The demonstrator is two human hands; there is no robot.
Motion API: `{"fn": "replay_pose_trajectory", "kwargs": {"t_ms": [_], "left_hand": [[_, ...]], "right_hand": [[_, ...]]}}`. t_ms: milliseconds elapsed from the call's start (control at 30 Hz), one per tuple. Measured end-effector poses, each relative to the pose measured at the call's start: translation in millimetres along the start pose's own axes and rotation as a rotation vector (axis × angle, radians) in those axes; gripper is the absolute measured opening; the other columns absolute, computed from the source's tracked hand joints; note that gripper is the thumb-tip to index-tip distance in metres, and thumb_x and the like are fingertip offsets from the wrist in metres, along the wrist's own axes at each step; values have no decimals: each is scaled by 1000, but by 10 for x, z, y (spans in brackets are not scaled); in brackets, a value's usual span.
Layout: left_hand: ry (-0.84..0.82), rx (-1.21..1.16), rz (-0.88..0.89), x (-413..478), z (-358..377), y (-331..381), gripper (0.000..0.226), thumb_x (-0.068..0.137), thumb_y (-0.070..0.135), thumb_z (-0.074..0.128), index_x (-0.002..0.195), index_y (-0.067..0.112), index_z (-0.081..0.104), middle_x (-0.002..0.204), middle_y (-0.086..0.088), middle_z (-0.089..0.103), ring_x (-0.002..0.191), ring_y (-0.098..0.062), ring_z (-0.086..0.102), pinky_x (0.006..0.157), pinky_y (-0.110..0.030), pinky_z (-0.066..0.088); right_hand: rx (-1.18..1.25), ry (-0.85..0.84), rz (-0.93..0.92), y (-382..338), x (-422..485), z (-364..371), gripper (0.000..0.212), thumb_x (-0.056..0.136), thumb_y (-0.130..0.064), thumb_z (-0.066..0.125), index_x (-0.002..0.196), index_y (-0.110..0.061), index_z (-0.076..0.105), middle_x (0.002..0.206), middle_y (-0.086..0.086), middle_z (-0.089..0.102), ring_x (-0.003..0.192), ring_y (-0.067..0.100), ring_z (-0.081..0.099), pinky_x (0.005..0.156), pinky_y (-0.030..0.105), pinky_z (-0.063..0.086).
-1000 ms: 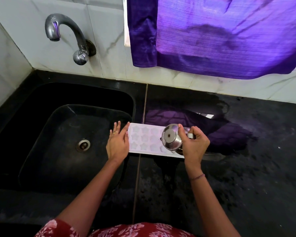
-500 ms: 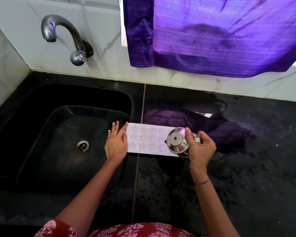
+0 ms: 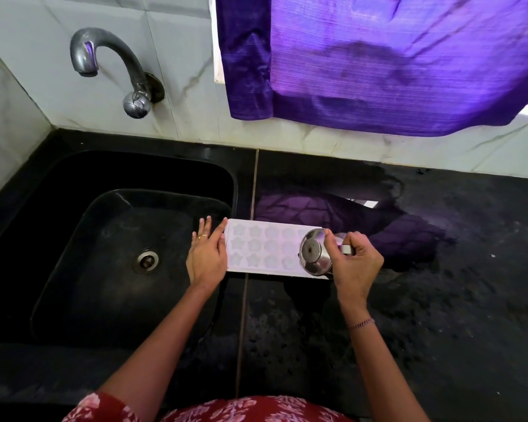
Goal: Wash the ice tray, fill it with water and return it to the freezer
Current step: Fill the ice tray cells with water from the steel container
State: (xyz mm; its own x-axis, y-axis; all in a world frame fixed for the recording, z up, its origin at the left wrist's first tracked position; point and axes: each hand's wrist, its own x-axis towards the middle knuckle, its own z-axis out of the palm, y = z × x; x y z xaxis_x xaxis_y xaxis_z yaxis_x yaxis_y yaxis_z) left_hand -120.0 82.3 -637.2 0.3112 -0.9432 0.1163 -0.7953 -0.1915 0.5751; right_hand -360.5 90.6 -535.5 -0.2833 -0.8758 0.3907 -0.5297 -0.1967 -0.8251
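The left hand (image 3: 206, 257) lies flat with straight fingers against the left end of the white ice tray (image 3: 262, 248). The right hand (image 3: 355, 263) is curled round the handle of a small steel cup (image 3: 314, 254) tipped over the tray's right end. The tray sits on the black counter (image 3: 439, 300), its long side running left to right, star moulds up, its left end at the sink (image 3: 104, 239) rim. On the wall behind are a tap (image 3: 110, 62) and a purple curtain (image 3: 378, 56).

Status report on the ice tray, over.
Left grip flat against ice tray, left end. Right grip holds steel jug tipped over tray's right end. Nothing in the way.
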Motion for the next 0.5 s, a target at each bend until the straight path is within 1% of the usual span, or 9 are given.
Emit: {"fn": "replay_pose_trajectory", "kwargs": {"t_ms": [67, 167, 300, 433, 500], "left_hand": [[-2, 3, -4, 0, 3, -6, 42, 100, 23, 34, 142, 28, 40, 154, -6, 27, 146, -17, 14, 118, -33, 11], [-2, 9, -3, -3, 3, -14, 42, 100, 24, 34, 142, 28, 40, 154, -6, 27, 146, -17, 14, 118, -34, 11], [-7, 7, -6, -2, -4, -8, 42, 100, 24, 33, 142, 28, 40, 154, -6, 27, 146, -17, 14, 118, -33, 11], [-7, 6, -8, -3, -3, -14, 43, 100, 24, 33, 142, 29, 40, 155, -6, 27, 146, -17, 13, 118, -34, 11], [-5, 4, -7, -4, -4, -12, 42, 100, 23, 33, 142, 29, 40, 154, -6, 27, 146, -17, 13, 118, -33, 11]], "right_hand": [[-14, 3, -18, 7, 4, 4, 59, 77, -13, 75, 53, -34, 25, 50, -12, 30, 51, 12, 28, 50, 35, 32], [-33, 4, -47, 24, 5, 16, 60, 76, -14, 76, 54, -35, 24, 50, -12, 30, 51, 13, 27, 52, 36, 33], [-42, 2, -67, 30, 3, 24, 56, 77, -15, 75, 53, -28, 26, 50, -10, 30, 52, 13, 28, 51, 36, 33], [-39, 15, -59, 27, 22, 35, 59, 77, -14, 75, 54, -34, 24, 50, -12, 30, 51, 12, 28, 51, 36, 32], [-11, 31, -31, 24, 32, 34, 57, 77, -15, 75, 52, -32, 26, 50, -9, 31, 51, 13, 27, 50, 37, 32]]}}
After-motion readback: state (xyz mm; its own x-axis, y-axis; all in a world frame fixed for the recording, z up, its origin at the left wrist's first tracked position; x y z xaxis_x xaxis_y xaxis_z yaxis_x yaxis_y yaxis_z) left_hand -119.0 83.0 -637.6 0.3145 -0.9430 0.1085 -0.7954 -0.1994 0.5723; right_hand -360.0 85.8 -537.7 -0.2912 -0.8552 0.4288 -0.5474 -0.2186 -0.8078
